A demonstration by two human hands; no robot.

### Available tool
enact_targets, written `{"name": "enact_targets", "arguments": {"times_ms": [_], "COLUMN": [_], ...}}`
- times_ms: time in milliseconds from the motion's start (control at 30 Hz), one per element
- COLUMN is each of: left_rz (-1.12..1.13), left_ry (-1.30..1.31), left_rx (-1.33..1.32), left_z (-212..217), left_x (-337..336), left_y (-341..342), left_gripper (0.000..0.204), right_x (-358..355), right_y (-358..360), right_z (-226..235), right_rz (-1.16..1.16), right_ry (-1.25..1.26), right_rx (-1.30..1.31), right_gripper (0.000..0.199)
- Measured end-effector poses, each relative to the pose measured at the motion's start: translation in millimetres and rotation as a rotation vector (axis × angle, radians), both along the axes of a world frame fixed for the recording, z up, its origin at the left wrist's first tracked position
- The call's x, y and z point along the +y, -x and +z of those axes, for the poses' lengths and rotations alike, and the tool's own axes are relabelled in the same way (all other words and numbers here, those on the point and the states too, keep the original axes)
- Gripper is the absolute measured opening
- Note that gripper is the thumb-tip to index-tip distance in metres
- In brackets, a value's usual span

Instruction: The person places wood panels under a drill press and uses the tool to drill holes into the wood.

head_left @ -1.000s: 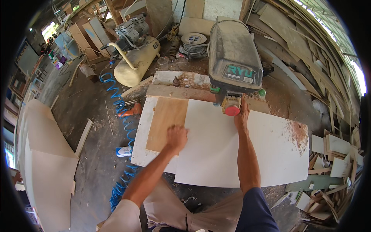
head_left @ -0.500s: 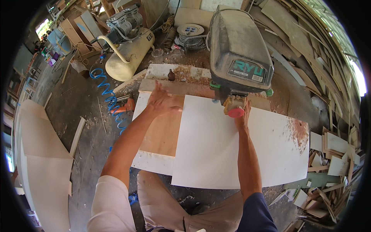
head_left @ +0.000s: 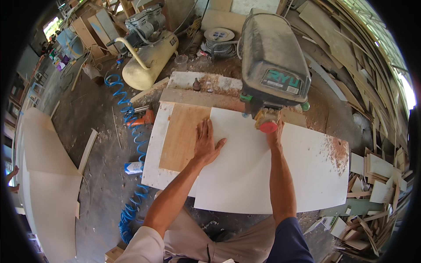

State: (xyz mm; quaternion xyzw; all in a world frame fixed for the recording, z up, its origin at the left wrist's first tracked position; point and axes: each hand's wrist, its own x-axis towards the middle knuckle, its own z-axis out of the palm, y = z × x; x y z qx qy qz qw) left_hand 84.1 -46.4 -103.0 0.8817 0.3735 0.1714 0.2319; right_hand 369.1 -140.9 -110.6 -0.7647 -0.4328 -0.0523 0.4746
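Observation:
My left hand (head_left: 207, 144) lies flat with its fingers stretched out, across the edge where a large white board (head_left: 241, 175) meets a tan wood panel (head_left: 180, 136). The tan panel is set against a white strip on its left. My right hand (head_left: 275, 136) is at the lower front of a dusty dark bench machine (head_left: 274, 52), right beside a round red part (head_left: 268, 127). The machine's fittings hide most of its fingers, so whether it grips anything does not show. Reddish dust is spread on the white board's right end.
A cream air compressor (head_left: 151, 61) and a cable reel (head_left: 218, 37) stand at the back. A coiled blue hose (head_left: 133, 118), an orange power tool (head_left: 147, 118) and a small box (head_left: 133, 168) lie left. Wood offcuts (head_left: 377, 175) crowd the right. Another person's hands (head_left: 14, 175) show at the left edge.
My left hand has come down from above the far left of the boards toward me and to the right, onto the seam. The left strip with the tan panel has shifted slightly. My right hand stays put.

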Motion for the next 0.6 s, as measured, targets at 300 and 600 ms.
{"name": "enact_targets", "arguments": {"times_ms": [300,600], "left_rz": [-0.062,-0.035], "left_ry": [0.003,-0.032], "left_rx": [-0.022,-0.006], "left_z": [4,-4], "left_x": [-1,-2], "left_y": [-3,-9], "left_gripper": [0.096,0.097], "right_x": [-2,-8], "right_y": [-43,-79], "right_z": [-41,-98], "right_rz": [0.251,0.335], "right_ry": [-0.252,-0.319], "right_rx": [0.452,0.405], "right_gripper": [0.059,0.06]}}
